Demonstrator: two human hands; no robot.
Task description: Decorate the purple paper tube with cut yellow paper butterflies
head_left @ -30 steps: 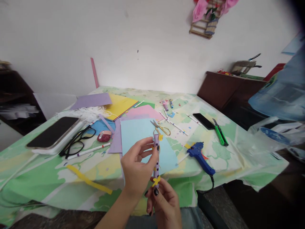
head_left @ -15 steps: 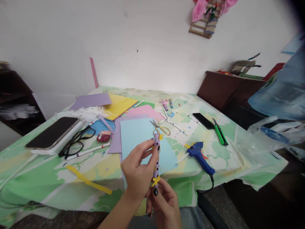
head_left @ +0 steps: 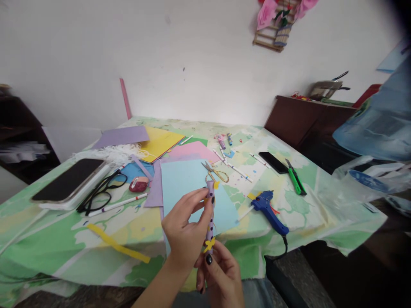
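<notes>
A slim purple paper tube (head_left: 210, 231) with dark dots stands nearly upright between my hands, trimmed with small yellow butterfly shapes (head_left: 209, 244) near both ends. My left hand (head_left: 188, 220) pinches it near the top. Lower down, my right hand (head_left: 221, 273) grips its bottom end, thumb in front; part of that end is hidden by the fingers. Behind the tube lie light blue paper sheets (head_left: 183, 179), with gold-handled scissors (head_left: 215, 172) resting at their upper right edge, blades open.
A blue glue gun (head_left: 268, 211) and a green box cutter (head_left: 295, 179) lie to the right, near a black phone (head_left: 272, 162). Black glasses (head_left: 101, 194), another phone (head_left: 70, 179), a red earbud case (head_left: 138, 184) and a yellow paper strip (head_left: 117, 244) are on the left.
The whole view has shifted very slightly, with the scene a little further left. Both hands keep the same hold on the tube.
</notes>
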